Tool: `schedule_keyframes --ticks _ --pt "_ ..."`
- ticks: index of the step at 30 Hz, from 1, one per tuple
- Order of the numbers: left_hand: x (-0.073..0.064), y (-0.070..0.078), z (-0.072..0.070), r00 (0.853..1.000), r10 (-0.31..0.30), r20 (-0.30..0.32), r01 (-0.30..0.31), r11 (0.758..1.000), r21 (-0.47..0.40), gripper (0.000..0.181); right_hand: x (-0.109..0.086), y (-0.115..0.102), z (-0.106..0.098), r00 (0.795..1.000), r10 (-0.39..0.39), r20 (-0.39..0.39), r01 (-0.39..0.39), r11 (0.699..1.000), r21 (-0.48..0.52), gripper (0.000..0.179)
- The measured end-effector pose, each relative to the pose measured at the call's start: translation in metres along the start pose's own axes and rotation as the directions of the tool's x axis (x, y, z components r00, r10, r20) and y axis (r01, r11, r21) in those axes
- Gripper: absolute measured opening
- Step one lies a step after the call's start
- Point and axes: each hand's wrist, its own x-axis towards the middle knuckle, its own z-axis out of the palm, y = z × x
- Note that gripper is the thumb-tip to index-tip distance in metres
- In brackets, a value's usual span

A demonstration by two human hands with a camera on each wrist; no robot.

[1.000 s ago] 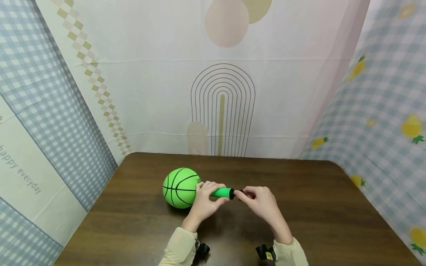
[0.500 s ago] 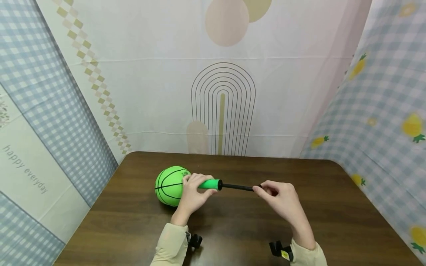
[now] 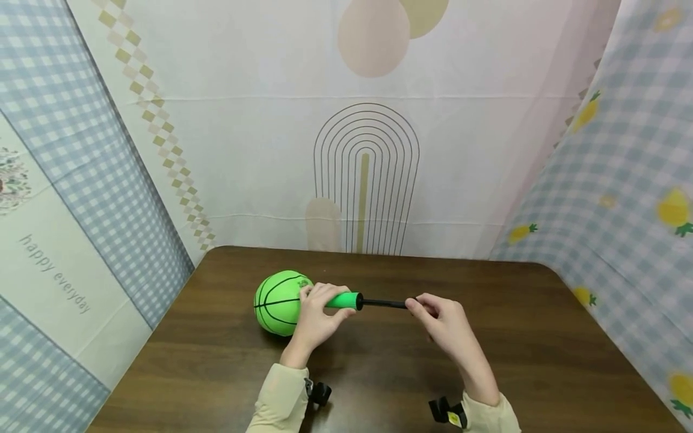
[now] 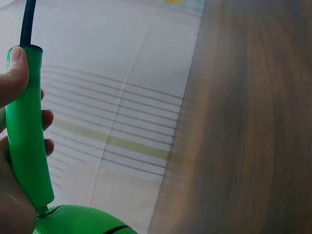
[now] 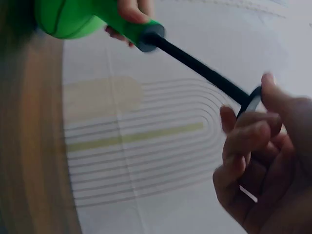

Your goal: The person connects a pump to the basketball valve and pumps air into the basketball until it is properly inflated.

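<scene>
My left hand (image 3: 316, 316) grips the green barrel of a hand pump (image 4: 29, 131), thumb along its upper end. The pump's narrow tip meets a green basketball (image 3: 276, 304) with black lines, at the ball's right side. In the left wrist view the tip stands right at the surface of the ball (image 4: 83, 222). A black pump rod (image 5: 200, 68) sticks out of the barrel to the right, partly drawn out. At its far end my right hand (image 3: 446, 325) pinches the black handle (image 5: 251, 100) between thumb and fingers; the fingers hide part of that handle in the head view.
The ball rests on a brown wooden table (image 3: 216, 373) with rounded far corners. Behind it hangs a pale printed cloth (image 3: 260, 150), with blue checked cloths (image 3: 612, 240) at the sides. Black wrist cameras (image 3: 319, 394) are strapped at both sleeves.
The right hand first pulled the rod far out to the right, then moved slightly back left, so a little less rod shows. The ball and left hand shifted left, then stayed nearly still.
</scene>
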Motion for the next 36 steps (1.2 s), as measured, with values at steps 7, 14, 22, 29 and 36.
schedule_keyframes --ticks 7,14,22,29,36 --pt "-0.003 0.009 0.013 0.999 0.019 0.025 -0.020 0.999 0.028 0.035 0.007 0.002 0.023 0.998 0.055 0.015 -0.055 0.997 -0.050 0.032" --pt "-0.007 0.017 0.025 0.996 0.010 0.085 -0.014 0.998 0.053 0.034 0.011 0.004 0.039 0.998 0.060 0.026 -0.058 0.994 -0.097 0.037" --pt "-0.006 0.015 0.022 0.992 -0.002 0.124 0.001 1.000 0.005 0.031 0.012 0.005 0.043 0.999 0.050 0.012 -0.048 0.994 -0.099 0.035" --pt "-0.005 0.010 0.015 0.989 0.022 0.149 -0.016 0.999 -0.037 0.030 0.011 0.005 0.039 1.000 0.029 -0.002 -0.029 0.987 -0.155 0.024" --pt "-0.002 0.004 0.010 0.995 0.021 0.095 -0.019 1.000 -0.019 0.032 0.005 0.004 0.019 0.998 0.004 -0.060 -0.016 0.980 -0.197 0.018"
